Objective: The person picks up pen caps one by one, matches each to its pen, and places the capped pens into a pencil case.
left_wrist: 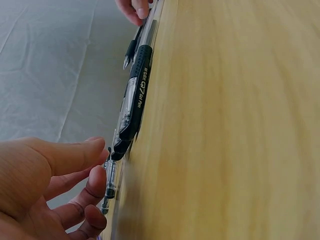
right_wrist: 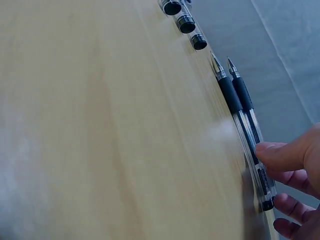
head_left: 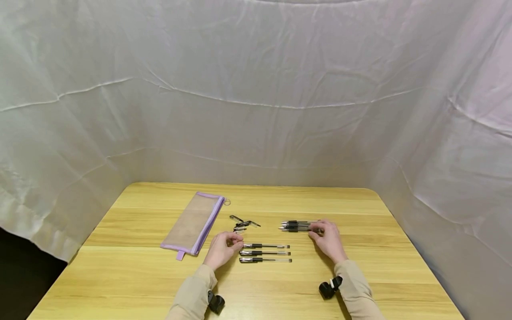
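Observation:
My left hand (head_left: pixel 224 250), fingers loosely bent, is beside the left ends of the capped gel pens (head_left: pixel 265 253), close to the loose black pen caps (head_left: pixel 242 224). In the left wrist view, a cap (left_wrist: pixel 111 182) is beside its fingertips, and no grip on it shows. My right hand (head_left: pixel 328 240) is over the right ends of several uncapped pens (head_left: pixel 294 226), whose tips point left. In the right wrist view its thumb (right_wrist: pixel 272 156) overlaps the barrel of an uncapped pen (right_wrist: pixel 242 95), with the other fingers spread beside the pen ends; no firm pinch shows.
A mesh zip pouch (head_left: pixel 190 222) with purple edging and a small ring lies on the left of the wooden table (head_left: pixel 380 284). Grey fabric curtains (head_left: pixel 256 133) stand round the back and sides.

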A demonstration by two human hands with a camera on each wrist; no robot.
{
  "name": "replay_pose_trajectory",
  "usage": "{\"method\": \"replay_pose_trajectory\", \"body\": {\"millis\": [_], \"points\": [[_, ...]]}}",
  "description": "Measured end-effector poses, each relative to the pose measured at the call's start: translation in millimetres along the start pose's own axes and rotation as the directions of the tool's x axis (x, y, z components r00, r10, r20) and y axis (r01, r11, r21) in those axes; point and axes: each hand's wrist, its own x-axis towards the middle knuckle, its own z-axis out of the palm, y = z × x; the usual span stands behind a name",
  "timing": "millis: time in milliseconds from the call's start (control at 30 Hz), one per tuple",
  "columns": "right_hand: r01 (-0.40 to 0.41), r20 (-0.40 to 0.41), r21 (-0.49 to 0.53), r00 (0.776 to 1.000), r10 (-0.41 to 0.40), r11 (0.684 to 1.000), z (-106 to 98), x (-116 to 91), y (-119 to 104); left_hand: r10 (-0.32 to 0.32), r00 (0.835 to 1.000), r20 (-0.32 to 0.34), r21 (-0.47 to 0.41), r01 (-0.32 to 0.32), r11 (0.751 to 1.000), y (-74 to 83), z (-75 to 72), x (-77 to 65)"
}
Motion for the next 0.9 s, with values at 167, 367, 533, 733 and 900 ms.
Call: {"method": "replay_pose_trajectory", "body": {"millis": [167, 367, 533, 733, 900], "points": [[-0.001, 0.013, -0.015, 1.0, 0.001, 1.0, 0.8, -0.4, -1.8, 0.004, 1.0, -0.004, 0.001, -0.004, 1.0, -0.6, 0.1, 0.1], [0.032, 0.012, -0.058, 0.999, -0.032, 0.998, 0.8, -1.4, -3.7, 0.004, 1.0, -0.001, -0.01, -0.004, 1.0, -1.3, 0.2, -0.1], [0.019, 0.061, -0.087, 0.998, -0.014, 0.996, 0.6, -1.4, -2.9, 0.001, 1.0, 0.002, -0.013, -0.001, 1.0, -1.5, 0.3, -0.1], [0.035, 0.083, -0.089, 0.996, -0.028, 0.995, -0.3, -1.6, -0.1, -0.003, 1.0, 0.006, -0.01, 0.003, 1.0, -1.7, 0.0, -0.2], [0.083, 0.107, -0.076, 0.991, -0.075, 0.994, 0.0, -1.3, 3.3, -0.005, 1.0, 0.001, -0.003, 0.005, 1.0, -2.0, -0.3, 0.1]]}}
